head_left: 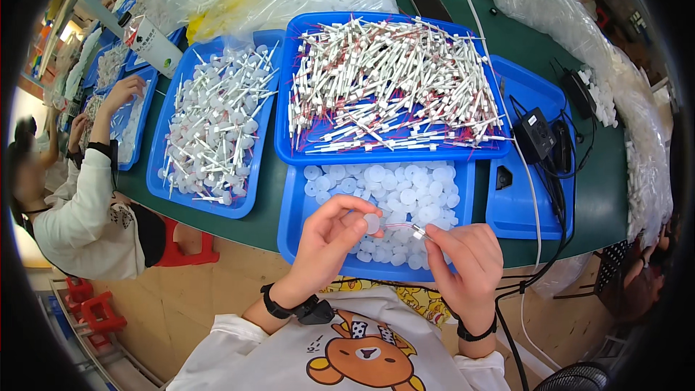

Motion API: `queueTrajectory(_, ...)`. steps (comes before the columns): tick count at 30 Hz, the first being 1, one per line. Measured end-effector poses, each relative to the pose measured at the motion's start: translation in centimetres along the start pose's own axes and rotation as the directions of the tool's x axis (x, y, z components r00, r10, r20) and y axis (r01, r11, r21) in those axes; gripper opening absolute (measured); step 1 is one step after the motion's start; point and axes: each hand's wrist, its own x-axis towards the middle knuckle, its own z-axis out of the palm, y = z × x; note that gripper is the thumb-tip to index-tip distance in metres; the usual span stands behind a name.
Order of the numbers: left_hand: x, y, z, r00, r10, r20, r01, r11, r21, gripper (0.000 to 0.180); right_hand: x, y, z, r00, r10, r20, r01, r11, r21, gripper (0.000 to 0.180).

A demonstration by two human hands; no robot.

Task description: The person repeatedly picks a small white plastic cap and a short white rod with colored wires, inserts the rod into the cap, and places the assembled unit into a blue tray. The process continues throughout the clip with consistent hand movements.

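While the left hand [329, 235] pinches a white round cap [372, 223] between thumb and fingertips, the right hand [463, 261] grips a thin tube with a white tip [414, 229], its end just beside the cap. Under both sets of fingers sits a blue tray of white caps [300, 206]; beyond them, a blue tray of finished tubes [289, 152].

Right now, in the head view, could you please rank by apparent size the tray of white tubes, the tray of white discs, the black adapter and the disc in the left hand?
1. tray of white tubes
2. tray of white discs, partly hidden, so unsure
3. black adapter
4. disc, pinched by the left hand
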Motion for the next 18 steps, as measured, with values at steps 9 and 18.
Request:
queueTrajectory(9,0.3,0.3,0.2,0.999,-0.023,0.025,0.025,0.996,-0.09,0.022,-0.1,0.0,1.0,0.999,-0.038,-0.029,0.039,0.999,0.018,0.034)
queueTrajectory(18,0.4,0.1,0.1,1.0,-0.011,-0.001,0.011,0.997,-0.081,0.023,-0.6,0.3,1.2,1.0,0.023,0.005,-0.023,0.994,0.105,0.032)
